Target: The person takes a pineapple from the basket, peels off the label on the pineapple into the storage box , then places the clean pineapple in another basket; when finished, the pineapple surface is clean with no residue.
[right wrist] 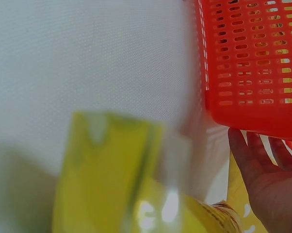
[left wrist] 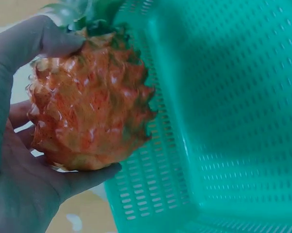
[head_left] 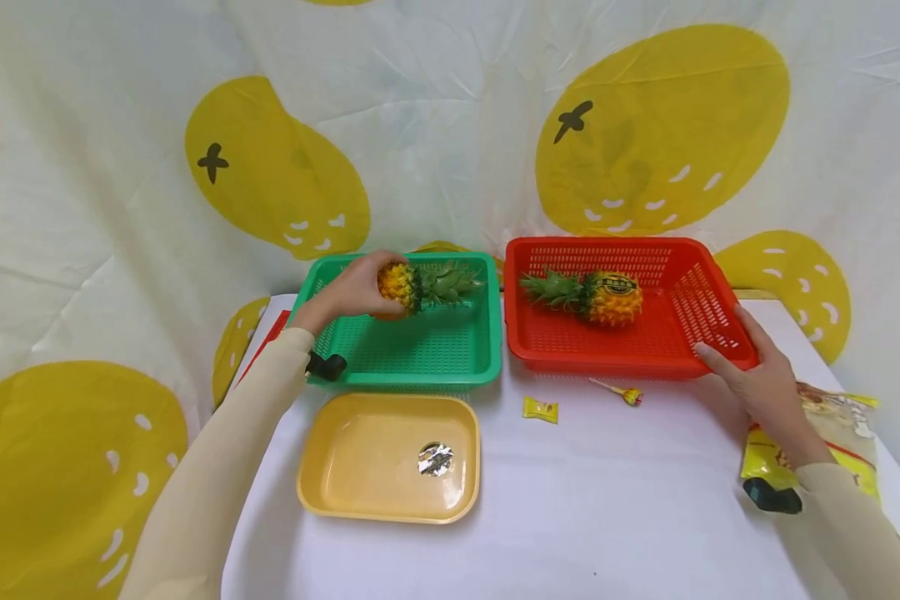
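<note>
My left hand [head_left: 354, 287] grips a small orange-yellow pineapple [left wrist: 95, 104] by its body, held over the green basket [head_left: 487, 333]. Its leafy crown [head_left: 450, 283] points right in the head view. At the near right corner of the red basket [head_left: 607, 367], my right hand [head_left: 765, 387] holds the edge, thumb over the rim and fingers along the outer side. The right wrist view shows those fingers [right wrist: 255, 155] against the slotted red wall. A second pineapple [head_left: 613, 298] lies inside the red basket, crown to the left.
In front of the green basket stands a yellow tray [head_left: 315, 467] with a silver-wrapped round piece [head_left: 435, 459]. A yellow wrapped candy [head_left: 541, 409] and a lollipop [head_left: 630, 396] lie nearby. A yellow snack bag [head_left: 855, 458] sits beneath my right forearm. Behind hangs a patterned curtain [head_left: 450, 167].
</note>
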A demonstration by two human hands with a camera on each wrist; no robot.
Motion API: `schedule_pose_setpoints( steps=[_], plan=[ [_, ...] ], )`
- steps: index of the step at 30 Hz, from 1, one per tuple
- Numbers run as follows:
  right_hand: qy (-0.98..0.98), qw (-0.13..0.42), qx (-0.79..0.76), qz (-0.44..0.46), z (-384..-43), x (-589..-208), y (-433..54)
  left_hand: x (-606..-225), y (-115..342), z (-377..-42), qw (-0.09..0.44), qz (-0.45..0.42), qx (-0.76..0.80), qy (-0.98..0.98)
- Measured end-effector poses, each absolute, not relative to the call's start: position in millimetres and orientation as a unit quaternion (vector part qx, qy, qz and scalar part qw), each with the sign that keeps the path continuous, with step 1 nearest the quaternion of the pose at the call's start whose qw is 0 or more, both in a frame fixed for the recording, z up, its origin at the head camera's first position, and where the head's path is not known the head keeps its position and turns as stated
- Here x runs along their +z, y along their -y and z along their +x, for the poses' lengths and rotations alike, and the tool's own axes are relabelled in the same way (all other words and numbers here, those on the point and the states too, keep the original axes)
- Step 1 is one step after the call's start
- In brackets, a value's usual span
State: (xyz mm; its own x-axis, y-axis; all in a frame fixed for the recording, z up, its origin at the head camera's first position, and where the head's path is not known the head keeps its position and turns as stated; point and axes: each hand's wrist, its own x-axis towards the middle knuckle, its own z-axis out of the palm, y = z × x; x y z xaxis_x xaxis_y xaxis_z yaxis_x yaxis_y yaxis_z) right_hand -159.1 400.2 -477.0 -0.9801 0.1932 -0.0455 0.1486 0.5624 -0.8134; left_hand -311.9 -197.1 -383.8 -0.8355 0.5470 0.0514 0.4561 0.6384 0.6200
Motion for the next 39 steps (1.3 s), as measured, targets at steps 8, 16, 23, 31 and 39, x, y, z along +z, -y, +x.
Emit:
schedule_pose_setpoints(
  steps=[8, 16, 23, 31, 39],
  plan=[
    [0.881, 0.030, 0.463, -0.094, -160.4, -478.7, -402.0, -394.8, 199.3, -320.3, 0.104, 0.292, 0.284, -0.907],
    [0.874, 0.034, 0.475, -0.091, -160.5, -481.3, -402.5, -405.6, 199.8, -329.2, 0.121, 0.295, 0.241, -0.917],
    [0.875, 0.037, 0.475, -0.091, -159.3, -482.6, -402.6, -409.2, 199.2, -331.9, 0.135, 0.292, 0.215, -0.922],
    [0.874, 0.041, 0.477, -0.091, -157.1, -483.6, -400.5, -409.7, 197.5, -329.6, 0.152, 0.275, 0.196, -0.929],
    [0.881, 0.050, 0.462, -0.085, -156.9, -481.9, -400.2, -406.4, 194.7, -327.8, 0.160, 0.277, 0.181, -0.930]
  ],
)
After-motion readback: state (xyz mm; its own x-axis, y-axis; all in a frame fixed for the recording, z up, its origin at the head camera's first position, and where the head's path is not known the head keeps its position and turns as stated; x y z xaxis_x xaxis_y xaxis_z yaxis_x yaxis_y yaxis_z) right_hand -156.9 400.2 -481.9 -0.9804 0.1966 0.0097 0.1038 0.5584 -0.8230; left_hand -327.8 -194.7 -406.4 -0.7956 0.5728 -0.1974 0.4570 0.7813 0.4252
